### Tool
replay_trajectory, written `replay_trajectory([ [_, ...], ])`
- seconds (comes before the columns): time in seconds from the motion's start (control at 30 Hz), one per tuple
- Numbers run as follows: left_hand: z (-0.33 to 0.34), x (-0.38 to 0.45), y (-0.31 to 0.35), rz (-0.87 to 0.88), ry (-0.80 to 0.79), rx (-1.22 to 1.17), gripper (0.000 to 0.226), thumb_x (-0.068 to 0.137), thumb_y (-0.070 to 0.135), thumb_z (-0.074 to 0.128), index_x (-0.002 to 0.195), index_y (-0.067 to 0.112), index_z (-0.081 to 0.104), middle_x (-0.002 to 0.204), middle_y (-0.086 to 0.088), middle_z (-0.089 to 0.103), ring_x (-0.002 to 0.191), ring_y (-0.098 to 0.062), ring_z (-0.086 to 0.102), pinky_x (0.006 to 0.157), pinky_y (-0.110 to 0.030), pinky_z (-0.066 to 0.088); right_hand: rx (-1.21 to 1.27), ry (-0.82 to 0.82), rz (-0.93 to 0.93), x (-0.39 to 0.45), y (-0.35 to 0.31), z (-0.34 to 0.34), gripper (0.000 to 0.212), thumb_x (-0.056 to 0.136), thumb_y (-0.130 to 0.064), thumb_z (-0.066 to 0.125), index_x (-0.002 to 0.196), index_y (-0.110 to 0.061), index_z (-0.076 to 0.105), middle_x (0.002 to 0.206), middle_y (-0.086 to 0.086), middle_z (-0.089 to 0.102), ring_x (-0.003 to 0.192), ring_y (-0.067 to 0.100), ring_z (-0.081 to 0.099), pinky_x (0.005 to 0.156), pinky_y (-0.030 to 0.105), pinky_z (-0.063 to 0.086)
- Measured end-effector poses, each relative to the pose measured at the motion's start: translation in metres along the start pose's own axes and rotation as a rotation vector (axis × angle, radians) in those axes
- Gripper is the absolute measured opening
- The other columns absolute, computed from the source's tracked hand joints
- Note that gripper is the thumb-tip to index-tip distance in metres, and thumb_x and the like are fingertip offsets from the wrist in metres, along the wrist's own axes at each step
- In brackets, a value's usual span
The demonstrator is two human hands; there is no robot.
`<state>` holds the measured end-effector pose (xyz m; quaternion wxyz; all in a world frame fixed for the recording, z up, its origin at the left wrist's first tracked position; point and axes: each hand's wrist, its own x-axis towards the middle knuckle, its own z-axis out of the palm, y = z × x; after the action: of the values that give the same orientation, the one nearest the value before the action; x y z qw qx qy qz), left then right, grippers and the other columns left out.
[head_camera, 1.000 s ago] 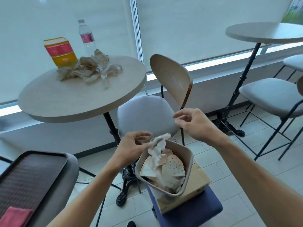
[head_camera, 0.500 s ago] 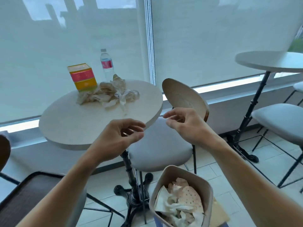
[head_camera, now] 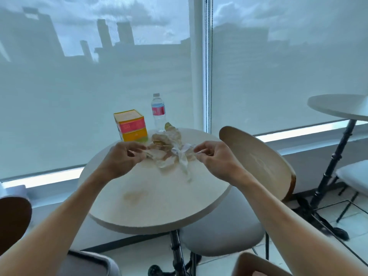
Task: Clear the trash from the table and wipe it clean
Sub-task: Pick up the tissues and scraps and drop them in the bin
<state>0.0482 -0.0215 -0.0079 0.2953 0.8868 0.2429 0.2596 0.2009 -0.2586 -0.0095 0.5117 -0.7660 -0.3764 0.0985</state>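
A pile of crumpled paper wrappers and napkins (head_camera: 169,152) lies at the far side of the round pale table (head_camera: 159,222). My left hand (head_camera: 123,158) is at the pile's left edge and my right hand (head_camera: 215,158) at its right edge. Both have loosely curled fingers whose tips are right at the paper. No firm grip shows on either side. Brownish stains (head_camera: 135,195) mark the tabletop nearer to me.
A pink and yellow box (head_camera: 131,128) and a water bottle (head_camera: 158,112) stand behind the pile. A wooden-backed chair (head_camera: 256,164) sits at the table's right. The trash bin's rim (head_camera: 249,263) shows at the bottom edge. A second table (head_camera: 338,108) stands far right.
Both hands rose from over the trash bin, where the left let go of a napkin, and reached across the table to the paper pile. The view tilted up.
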Motion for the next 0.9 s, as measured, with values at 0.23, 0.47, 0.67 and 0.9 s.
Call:
replay_trajectory([
  [0.23, -0.012, 0.044, -0.063, -0.007, 0.025, 0.250, 0.044, 0.083, 0.026, 0.075, 0.125, 0.021, 0.064, 0.119, -0.007, 0.063, 0.078, -0.016, 0.064, 0.083, -0.037, 0.052, -0.115, 0.016, -0.015, 0.037, -0.009, 0.050, 0.016, 0.091, -0.020, 0.060, 0.100, -0.022, 0.072, 0.087, -0.005, 0.072, 0.080, 0.010, 0.067, 0.067, 0.016, 0.049],
  [0.47, -0.003, 0.064, -0.087, 0.031, -0.019, 0.238, 0.038, 0.087, 0.035, 0.070, 0.123, 0.022, 0.067, 0.109, -0.003, 0.070, 0.087, -0.024, 0.061, 0.083, -0.033, 0.047, -0.329, 0.031, -0.072, 0.065, -0.023, 0.092, 0.025, 0.089, -0.017, 0.059, 0.108, -0.026, 0.073, 0.116, -0.001, 0.064, 0.108, 0.017, 0.057, 0.089, 0.025, 0.038],
  [0.67, -0.007, 0.062, -0.083, 0.073, 0.114, 0.159, 0.026, 0.090, 0.028, 0.066, 0.115, 0.021, 0.072, 0.094, 0.001, 0.072, 0.078, -0.012, 0.057, 0.075, -0.026, 0.040, -0.627, -0.092, -0.077, 0.084, -0.024, 0.113, 0.037, 0.093, -0.018, 0.049, 0.125, -0.027, 0.065, 0.149, -0.002, 0.039, 0.134, 0.026, 0.034, 0.110, 0.041, 0.027],
  [0.9, -0.023, 0.040, -0.068, 0.072, 0.200, 0.002, 0.023, 0.089, 0.035, 0.068, 0.107, 0.025, 0.074, 0.083, 0.007, 0.069, 0.052, -0.001, 0.051, 0.054, -0.020, 0.038, -0.742, -0.126, -0.089, 0.094, -0.021, 0.121, 0.041, 0.095, -0.014, 0.044, 0.129, -0.024, 0.063, 0.147, -0.009, 0.046, 0.124, 0.028, 0.043, 0.103, 0.042, 0.032],
])
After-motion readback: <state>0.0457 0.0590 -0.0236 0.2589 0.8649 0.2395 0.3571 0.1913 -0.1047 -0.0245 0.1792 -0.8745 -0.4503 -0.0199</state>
